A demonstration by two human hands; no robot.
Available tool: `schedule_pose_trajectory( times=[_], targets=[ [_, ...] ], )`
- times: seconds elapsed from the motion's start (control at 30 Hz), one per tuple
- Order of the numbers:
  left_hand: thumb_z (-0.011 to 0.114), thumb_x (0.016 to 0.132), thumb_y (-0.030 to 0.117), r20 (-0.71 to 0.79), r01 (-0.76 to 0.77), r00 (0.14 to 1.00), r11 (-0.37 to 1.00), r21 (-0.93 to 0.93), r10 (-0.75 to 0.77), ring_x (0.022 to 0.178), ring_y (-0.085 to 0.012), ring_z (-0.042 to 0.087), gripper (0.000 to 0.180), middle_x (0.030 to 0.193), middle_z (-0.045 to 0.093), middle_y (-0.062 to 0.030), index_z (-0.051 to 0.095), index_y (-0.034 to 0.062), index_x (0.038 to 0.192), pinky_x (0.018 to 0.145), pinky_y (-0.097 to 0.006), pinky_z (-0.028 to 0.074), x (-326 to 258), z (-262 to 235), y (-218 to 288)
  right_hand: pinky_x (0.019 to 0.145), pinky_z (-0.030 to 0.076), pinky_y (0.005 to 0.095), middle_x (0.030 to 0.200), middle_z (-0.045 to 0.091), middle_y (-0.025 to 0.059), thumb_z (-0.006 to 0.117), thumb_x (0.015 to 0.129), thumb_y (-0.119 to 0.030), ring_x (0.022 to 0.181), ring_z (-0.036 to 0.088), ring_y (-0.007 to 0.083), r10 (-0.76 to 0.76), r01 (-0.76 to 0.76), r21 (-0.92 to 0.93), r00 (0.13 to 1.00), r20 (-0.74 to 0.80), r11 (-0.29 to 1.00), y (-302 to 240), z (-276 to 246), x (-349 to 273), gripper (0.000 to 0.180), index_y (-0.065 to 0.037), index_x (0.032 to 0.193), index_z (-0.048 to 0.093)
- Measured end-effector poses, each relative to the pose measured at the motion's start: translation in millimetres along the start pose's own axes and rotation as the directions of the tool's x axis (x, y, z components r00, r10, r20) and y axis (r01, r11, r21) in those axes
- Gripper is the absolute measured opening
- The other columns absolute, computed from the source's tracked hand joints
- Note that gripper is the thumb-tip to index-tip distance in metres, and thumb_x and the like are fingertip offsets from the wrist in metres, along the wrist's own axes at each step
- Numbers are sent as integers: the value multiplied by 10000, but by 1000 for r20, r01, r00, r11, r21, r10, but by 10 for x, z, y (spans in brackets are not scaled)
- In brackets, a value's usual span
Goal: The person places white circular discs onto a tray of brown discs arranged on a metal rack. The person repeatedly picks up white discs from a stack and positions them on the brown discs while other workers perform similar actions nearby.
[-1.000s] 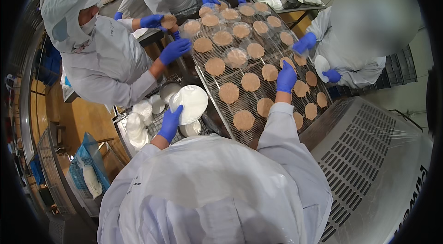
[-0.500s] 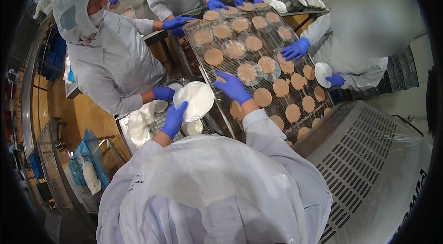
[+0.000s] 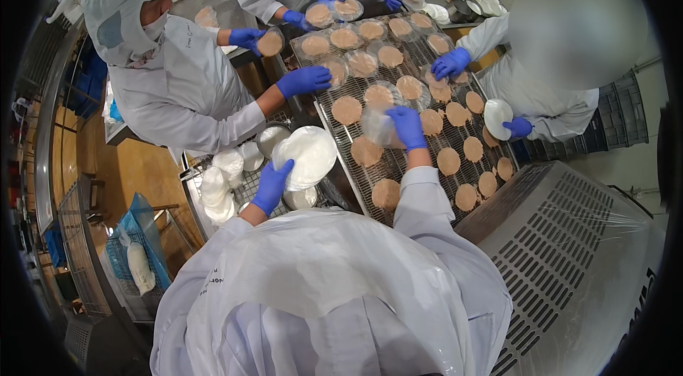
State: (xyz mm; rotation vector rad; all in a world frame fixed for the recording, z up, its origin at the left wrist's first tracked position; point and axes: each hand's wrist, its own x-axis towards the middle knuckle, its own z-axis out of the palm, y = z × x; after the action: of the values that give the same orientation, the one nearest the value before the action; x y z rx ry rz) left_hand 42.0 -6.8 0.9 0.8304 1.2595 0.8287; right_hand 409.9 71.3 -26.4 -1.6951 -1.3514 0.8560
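Note:
My left hand (image 3: 272,184), in a blue glove, holds a stack of thin white round sheets (image 3: 310,155) beside the wire rack. My right hand (image 3: 407,127) reaches over the metal wire tray (image 3: 420,184) and pinches one clear sheet (image 3: 379,127) above the rows of round tan patties (image 3: 366,151). Some patties further up the tray are covered by clear sheets.
Several other gloved people in white coats work around the same tray, one at my left (image 3: 171,84), one at my right (image 3: 541,84). More white sheet stacks (image 3: 217,187) and a steel bowl (image 3: 269,140) sit on a lower rack. A perforated metal cover (image 3: 569,248) lies right.
My right hand took a clear sheet from the stack and carried it over the patties on the tray. My left hand raised the white stack slightly. The neighbours' hands shifted along the tray.

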Motion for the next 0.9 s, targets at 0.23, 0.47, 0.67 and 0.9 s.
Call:
schedule_pose_trajectory(
  times=[0.23, 0.47, 0.67, 0.9],
  targets=[
    [586, 828, 284, 24, -34, 999, 999, 20, 33, 871, -147, 552, 462, 995, 584, -83, 501, -53, 1132, 747, -273, 446, -84, -50, -30, 653, 472, 324, 791, 645, 133, 553, 797, -155, 702, 610, 234, -84, -47, -244, 862, -501, 969, 311, -1214, 236, 192, -13, 889, 644],
    [593, 825, 292, 50, 1, 999, 1000, -4, -1, 901, -147, 547, 473, 1019, 576, -85, 497, -47, 1140, 772, -269, 445, -35, 9, -65, 695, 475, 377, 923, 620, 148, 492, 800, -118, 823, 603, 293, -247, 56, -954, 969, -19, 294, 710, -450, 457, 177, -33, 893, 617],
    [596, 823, 285, 19, -8, 1000, 1000, 11, 8, 894, -149, 552, 468, 1015, 578, -88, 499, -45, 1140, 765, -271, 449, -89, -60, 13, 780, 468, 365, 922, 628, 156, 497, 787, -108, 868, 599, 304, -491, 168, -857, 864, -110, 487, 411, 685, 143, 199, -48, 907, 644],
    [610, 820, 229, -10, 11, 1000, 1000, -22, -11, 892, -158, 570, 433, 1028, 583, -104, 499, -50, 1131, 777, -272, 457, 3, -76, -23, 793, 457, 324, 943, 625, 165, 547, 780, -135, 871, 601, 276, -134, 149, -42, 956, 262, 988, -789, 716, -355, 273, -31, 1025, 606]
  ],
)
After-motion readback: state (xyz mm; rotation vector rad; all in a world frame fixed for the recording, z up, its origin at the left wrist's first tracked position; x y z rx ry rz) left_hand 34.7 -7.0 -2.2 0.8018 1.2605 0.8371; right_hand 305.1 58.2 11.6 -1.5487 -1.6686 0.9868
